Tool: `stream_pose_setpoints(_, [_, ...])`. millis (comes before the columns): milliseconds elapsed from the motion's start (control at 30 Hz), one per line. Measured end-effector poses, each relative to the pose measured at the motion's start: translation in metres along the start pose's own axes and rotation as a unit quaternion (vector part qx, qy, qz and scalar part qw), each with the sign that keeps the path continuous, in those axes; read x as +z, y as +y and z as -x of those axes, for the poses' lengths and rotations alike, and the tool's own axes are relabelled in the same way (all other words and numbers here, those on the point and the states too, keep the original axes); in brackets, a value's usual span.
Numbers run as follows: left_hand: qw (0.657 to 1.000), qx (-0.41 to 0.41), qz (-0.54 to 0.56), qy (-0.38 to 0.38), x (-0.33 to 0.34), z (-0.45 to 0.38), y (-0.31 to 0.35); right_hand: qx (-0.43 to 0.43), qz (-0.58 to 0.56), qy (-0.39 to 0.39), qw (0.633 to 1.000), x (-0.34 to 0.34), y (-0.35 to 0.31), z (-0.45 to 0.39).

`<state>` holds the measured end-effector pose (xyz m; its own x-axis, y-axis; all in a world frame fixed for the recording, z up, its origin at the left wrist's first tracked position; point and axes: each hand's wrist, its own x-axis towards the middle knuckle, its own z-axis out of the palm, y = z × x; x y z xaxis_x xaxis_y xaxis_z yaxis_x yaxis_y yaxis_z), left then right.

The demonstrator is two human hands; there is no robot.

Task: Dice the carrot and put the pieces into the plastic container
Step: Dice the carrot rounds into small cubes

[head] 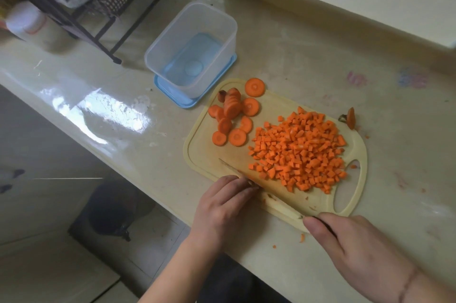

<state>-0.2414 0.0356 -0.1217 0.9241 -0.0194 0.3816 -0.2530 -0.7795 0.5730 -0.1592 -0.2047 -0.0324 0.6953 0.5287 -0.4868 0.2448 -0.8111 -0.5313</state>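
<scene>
A heap of diced carrot (299,152) covers the right half of the pale yellow cutting board (204,154). Several round carrot slices (233,115) lie at the board's far left corner. The knife (271,197) lies along the board's near edge, tip pointing left. My right hand (355,251) grips its handle. My left hand (224,206) rests on the blade with curled fingers; carrot under them, if any, is hidden. The clear plastic container (158,53) stands beyond the board, nothing inside it, on its blue lid (177,100).
A carrot end (351,118) lies off the board's far right corner. A black wire rack (98,31) with bags and a white jar (24,22) stand at the back left. The counter's front edge runs diagonally just below my hands. Small carrot bits (302,238) dot the counter.
</scene>
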Motion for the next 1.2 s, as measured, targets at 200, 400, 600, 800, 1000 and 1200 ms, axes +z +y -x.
stream_pose_setpoints(200, [0.999,0.026,-0.024,-0.037,-0.011,-0.004,-0.006,0.009,-0.044,0.023,0.999,-0.013,0.002,0.001])
stream_pose_setpoints(400, [0.998,0.025,-0.011,-0.056,-0.01,-0.022,-0.003,0.037,-0.12,0.062,0.99,-0.017,-0.005,0.008])
stream_pose_setpoints(600, [0.999,-0.036,0.02,-0.011,0.011,-0.047,-0.001,0.055,-0.13,0.102,0.985,-0.034,-0.001,0.012])
stream_pose_setpoints(800, [0.996,-0.051,0.067,0.02,0.012,-0.046,0.002,0.073,-0.001,0.142,0.987,-0.04,0.01,0.014])
stream_pose_setpoints(1000, [0.981,-0.035,0.053,0.183,-0.011,-0.059,0.018,0.025,0.13,0.177,0.975,-0.045,0.024,0.013])
stream_pose_setpoints(1200, [0.996,-0.001,-0.088,-0.033,-0.01,-0.1,0.042,-0.036,0.212,0.235,0.948,-0.035,0.036,0.011])
